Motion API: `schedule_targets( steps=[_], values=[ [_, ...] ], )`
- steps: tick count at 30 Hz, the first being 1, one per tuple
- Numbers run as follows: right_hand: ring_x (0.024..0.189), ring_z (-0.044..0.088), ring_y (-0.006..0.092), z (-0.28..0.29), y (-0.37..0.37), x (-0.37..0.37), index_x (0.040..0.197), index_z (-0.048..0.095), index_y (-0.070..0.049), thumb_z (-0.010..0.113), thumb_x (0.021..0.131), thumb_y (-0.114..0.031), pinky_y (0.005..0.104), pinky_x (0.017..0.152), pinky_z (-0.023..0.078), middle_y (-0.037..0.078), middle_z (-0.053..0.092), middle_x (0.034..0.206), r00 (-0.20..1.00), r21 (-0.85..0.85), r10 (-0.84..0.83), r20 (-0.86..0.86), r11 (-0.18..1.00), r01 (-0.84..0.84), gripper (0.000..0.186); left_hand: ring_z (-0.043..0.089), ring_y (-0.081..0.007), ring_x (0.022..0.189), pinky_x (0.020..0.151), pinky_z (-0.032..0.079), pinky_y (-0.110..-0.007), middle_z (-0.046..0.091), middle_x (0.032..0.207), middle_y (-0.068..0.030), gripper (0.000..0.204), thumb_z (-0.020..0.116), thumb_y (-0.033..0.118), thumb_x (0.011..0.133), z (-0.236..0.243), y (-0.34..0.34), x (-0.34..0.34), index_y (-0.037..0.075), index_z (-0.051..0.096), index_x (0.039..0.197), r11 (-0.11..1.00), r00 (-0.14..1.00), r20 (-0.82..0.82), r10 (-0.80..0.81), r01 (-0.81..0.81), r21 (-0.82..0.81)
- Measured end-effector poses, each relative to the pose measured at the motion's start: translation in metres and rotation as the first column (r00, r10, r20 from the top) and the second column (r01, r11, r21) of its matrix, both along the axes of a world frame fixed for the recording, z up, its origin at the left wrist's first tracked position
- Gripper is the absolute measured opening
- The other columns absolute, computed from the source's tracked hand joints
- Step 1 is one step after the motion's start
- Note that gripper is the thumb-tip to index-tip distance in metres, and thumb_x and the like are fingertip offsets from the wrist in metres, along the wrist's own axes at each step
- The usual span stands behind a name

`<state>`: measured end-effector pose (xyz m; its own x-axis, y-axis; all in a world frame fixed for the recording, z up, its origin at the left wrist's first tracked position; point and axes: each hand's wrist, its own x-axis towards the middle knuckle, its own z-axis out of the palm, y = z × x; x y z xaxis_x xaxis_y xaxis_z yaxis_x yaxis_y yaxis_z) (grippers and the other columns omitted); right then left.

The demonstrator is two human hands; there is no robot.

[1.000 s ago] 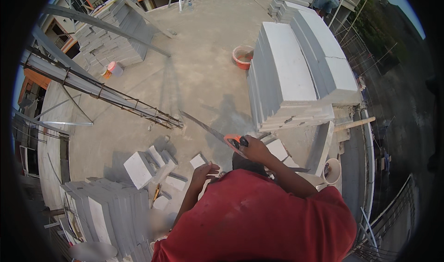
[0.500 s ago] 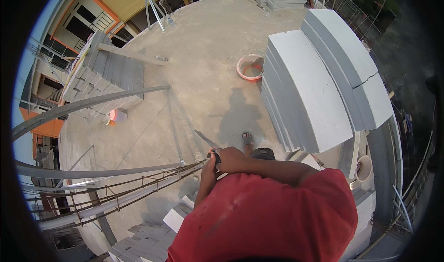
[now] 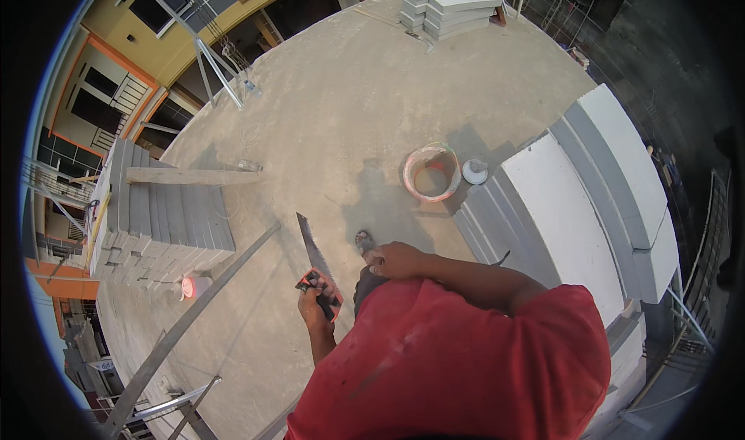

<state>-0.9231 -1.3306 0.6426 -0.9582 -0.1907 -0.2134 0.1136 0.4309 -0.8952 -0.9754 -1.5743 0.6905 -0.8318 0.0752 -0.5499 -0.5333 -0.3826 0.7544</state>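
Observation:
A hand saw (image 3: 313,244) with a red and black handle is gripped in my left hand (image 3: 313,313). Its blade points away from me, tilted slightly left, above the concrete floor. My right hand (image 3: 396,260) is apart from the saw, in front of my body near my leg. Its fingers are curled, and what they hold, if anything, is hidden. Just beyond this hand, my sandalled foot (image 3: 362,240) shows on the floor.
Large pale blocks (image 3: 559,215) are stacked close on my right. Beside them stand an orange-rimmed bucket (image 3: 415,192) and a small white container (image 3: 475,171). Another block stack (image 3: 174,234) carries a plank (image 3: 194,176) on the left. A long bar (image 3: 194,320) slants across the near left.
My right hand has come off the saw, which my left hand now holds alone, lower and to the left. The view has shifted, showing more of the bucket.

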Motion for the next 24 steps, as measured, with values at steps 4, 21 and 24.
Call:
schedule_targets(
  steps=[4,21,24],
  values=[
    [0.095,0.066,0.0374,-0.102,0.102,-0.068,0.101,0.069,-0.002,0.061,0.081,-0.034,0.0458,0.084,0.052,0.021,0.068,0.104,0.875,0.529,-0.428,0.226,0.808,0.259,0.038,0.055,-0.0136,0.059,0.053,0.046,-0.028,0.061,0.085,-0.0058,0.019,0.052,0.000,0.077,-0.005,0.018,-0.143,0.007,0.054,0.095,0.963,0.969,0.024,-0.247,0.248,-0.108],
    [0.063,0.069,0.0267,-0.231,0.276,-0.172,0.104,0.065,0.002,0.061,0.087,-0.026,0.0432,0.054,0.054,0.016,0.070,0.083,-0.270,0.406,-0.549,0.791,0.141,0.903,0.033,0.050,-0.0156,0.047,0.045,0.042,-0.031,0.052,0.060,-0.0044,0.003,0.053,0.006,0.076,-0.157,0.267,-0.605,0.005,0.056,0.076,0.482,0.622,0.538,-0.569,0.782,-0.395],
    [0.068,0.068,0.0239,-0.209,0.363,-0.223,0.105,0.065,0.002,0.059,0.088,-0.024,0.0387,0.057,0.054,0.014,0.070,0.084,-0.117,0.158,-0.756,0.644,-0.019,0.987,0.031,0.050,-0.0159,0.046,0.044,0.042,-0.032,0.052,0.060,-0.0046,0.003,0.052,0.006,0.076,-0.160,0.347,-0.661,0.005,0.055,0.075,0.235,0.494,0.549,-0.674,0.848,-0.475]
  ],
)
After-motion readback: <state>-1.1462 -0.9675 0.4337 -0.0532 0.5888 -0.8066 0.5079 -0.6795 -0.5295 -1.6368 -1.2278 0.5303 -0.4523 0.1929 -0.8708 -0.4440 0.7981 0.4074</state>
